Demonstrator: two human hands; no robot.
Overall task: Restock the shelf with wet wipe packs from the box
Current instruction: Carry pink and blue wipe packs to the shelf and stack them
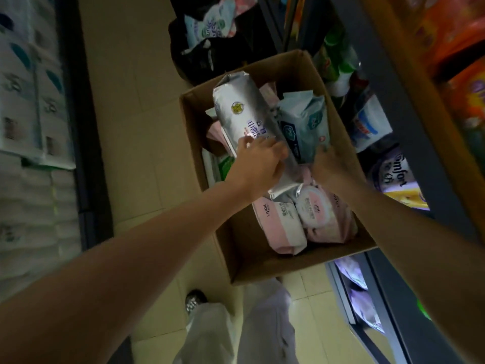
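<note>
Both hands reach into the cardboard box [199, 127]: the left hand [258, 164] curls its fingers round a long silver wipe pack [244, 111], and the right hand [328, 166] grips a pale blue wipe pack [304, 124]. Pink packs [283, 227] fill the box beneath. The box sits on a tiled floor [136, 101] in a narrow aisle, its right edge close against a stocked shelf [393, 106], with another shelf [29, 101] at left.

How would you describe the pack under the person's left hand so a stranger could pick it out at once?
Start at the open cardboard box on the tiled floor. On top of its contents lies a long silver pack, gripped at its near end by the left hand. Unlike the pink packs and pale blue pack beside it, it is shiny and metallic.
</note>
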